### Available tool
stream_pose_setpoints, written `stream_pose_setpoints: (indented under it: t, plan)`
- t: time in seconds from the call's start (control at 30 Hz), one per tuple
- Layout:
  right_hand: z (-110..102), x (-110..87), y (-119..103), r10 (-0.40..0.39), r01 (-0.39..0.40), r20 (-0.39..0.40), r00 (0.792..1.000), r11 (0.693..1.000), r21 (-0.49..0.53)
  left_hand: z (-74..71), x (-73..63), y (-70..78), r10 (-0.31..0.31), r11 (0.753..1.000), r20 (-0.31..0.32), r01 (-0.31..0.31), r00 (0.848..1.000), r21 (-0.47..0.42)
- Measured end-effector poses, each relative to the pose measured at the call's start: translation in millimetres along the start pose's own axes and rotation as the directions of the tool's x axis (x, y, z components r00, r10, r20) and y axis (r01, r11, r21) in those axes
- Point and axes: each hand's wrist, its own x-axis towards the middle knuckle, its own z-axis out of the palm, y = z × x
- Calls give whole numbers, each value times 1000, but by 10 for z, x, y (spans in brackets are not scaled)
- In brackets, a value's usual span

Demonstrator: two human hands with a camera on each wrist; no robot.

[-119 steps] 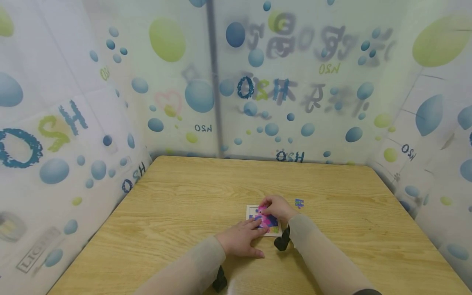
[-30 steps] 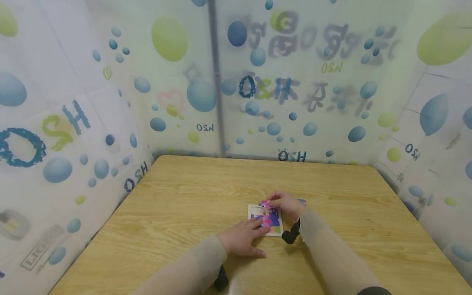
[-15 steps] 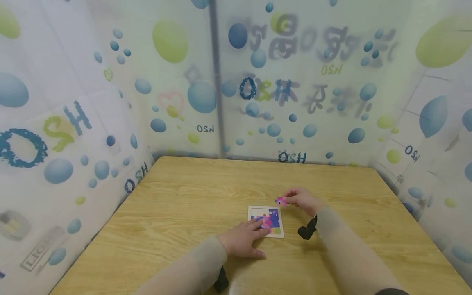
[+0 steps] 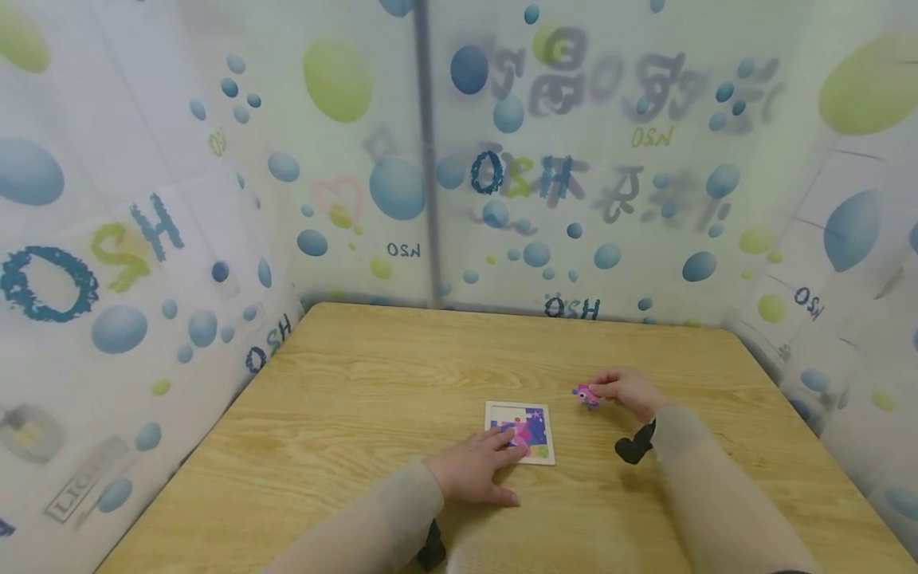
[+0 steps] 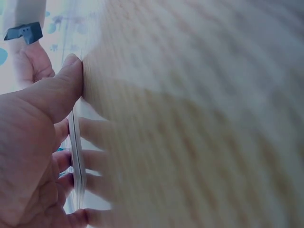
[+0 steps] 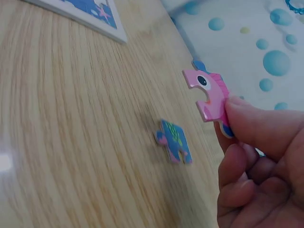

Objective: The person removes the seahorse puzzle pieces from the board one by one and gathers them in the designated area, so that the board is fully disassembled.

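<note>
My right hand point(image 4: 631, 393) pinches a pink puzzle piece point(image 6: 213, 92) with a printed eye and blue edges between thumb and fingers, held up over the table. Below it on the wood lies a blue puzzle piece point(image 6: 174, 141) with green plant print. My left hand point(image 4: 476, 469) lies flat with fingers spread, its fingertips on a white-framed jigsaw puzzle point(image 4: 541, 434). Pink, purple and blue pieces fill much of the frame, and its upper left shows bare white. From the side, the left fingers point(image 5: 64, 161) rest across the edge of the thin frame.
The wooden table point(image 4: 373, 375) carries the puzzle near its middle. A printed curtain point(image 4: 344, 159) with blue and green spots stands behind the table and along both sides. Black wrist mounts point(image 4: 634, 445) hang under the sleeves.
The right hand has lifted the pink piece from the puzzle's top and carried it right, over the loose blue piece. The left hand stays on the puzzle.
</note>
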Motion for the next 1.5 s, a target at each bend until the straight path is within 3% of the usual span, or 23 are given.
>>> stream_pose_setpoints:
  t: [0.4,0.77,1.07,1.5]
  plan:
    - [-269,-121,123,28,-28,-4,1000,999,-37,13,15,-3,-10,1000,14,10,1000,-17]
    - [-334,-157,192,63,-77,-65,996,970,-233,-1,8,-1,-3,1000,12,3,1000,-10]
    - [-369,-157,253,53,-85,-104,993,941,-327,-12,-3,18,-9,1000,15,9,1000,-20]
    - [-330,-166,312,54,-104,-174,983,951,-290,-18,-14,29,-18,999,15,18,1000,-28]
